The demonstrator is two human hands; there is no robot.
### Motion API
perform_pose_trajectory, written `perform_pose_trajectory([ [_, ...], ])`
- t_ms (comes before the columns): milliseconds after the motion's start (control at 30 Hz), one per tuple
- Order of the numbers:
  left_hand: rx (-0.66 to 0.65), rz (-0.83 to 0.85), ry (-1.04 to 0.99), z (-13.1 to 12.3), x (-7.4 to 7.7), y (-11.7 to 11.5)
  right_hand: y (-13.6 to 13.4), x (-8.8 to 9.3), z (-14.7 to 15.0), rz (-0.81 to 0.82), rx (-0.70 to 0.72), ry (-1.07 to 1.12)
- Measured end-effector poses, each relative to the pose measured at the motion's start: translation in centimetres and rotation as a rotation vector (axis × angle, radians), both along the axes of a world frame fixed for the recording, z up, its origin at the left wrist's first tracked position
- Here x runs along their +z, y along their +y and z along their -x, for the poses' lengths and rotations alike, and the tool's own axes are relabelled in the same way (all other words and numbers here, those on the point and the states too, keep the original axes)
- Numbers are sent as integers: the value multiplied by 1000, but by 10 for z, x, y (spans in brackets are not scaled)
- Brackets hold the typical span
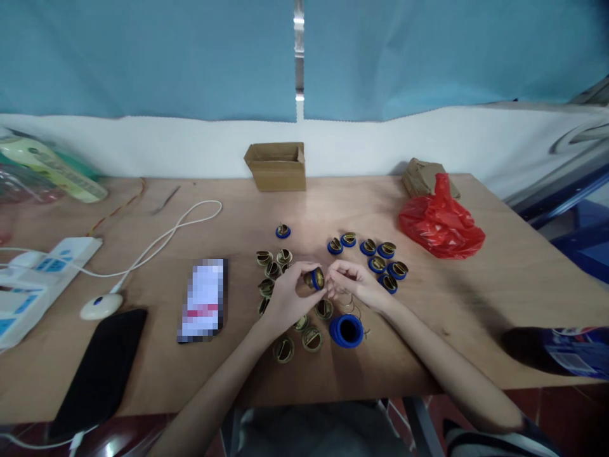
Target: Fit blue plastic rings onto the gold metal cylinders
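My left hand [294,298] pinches a brass round piece with a blue ring [314,278] between thumb and fingers. Close on its right, my right hand [354,284] has its fingers bent together; whatever they hold is too small to make out. Below the hands lies a stack of blue rings [347,331], with thin wire loops [349,307] behind it. Several brass pieces without blue rings [284,349] lie around my left hand. Several blue-ringed pieces [377,264] lie beyond my right hand, and a single one [282,231] sits farther left.
An open cardboard box [280,167] stands at the back. At the right are a red plastic bag [442,222], a brown package [425,176] and a lying bottle [561,350]. Leftward lie a lit phone [203,301], a black phone [99,368], a white cable and a power strip [50,279].
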State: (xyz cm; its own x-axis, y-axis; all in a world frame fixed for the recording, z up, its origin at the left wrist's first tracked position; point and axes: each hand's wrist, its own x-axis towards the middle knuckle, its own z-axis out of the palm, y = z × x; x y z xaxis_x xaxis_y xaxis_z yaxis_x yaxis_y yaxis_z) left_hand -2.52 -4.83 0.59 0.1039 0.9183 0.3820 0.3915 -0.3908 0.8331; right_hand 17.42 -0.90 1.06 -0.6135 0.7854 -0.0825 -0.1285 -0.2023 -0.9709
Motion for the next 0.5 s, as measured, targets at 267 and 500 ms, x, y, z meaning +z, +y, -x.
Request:
perform_pose_trajectory([
  [267,-6,-47,34,0,-2,0,2,-1,0,1,-13,-42],
  [500,13,-43,85,0,-6,-1,-3,-2,6,-178,-54,-148],
])
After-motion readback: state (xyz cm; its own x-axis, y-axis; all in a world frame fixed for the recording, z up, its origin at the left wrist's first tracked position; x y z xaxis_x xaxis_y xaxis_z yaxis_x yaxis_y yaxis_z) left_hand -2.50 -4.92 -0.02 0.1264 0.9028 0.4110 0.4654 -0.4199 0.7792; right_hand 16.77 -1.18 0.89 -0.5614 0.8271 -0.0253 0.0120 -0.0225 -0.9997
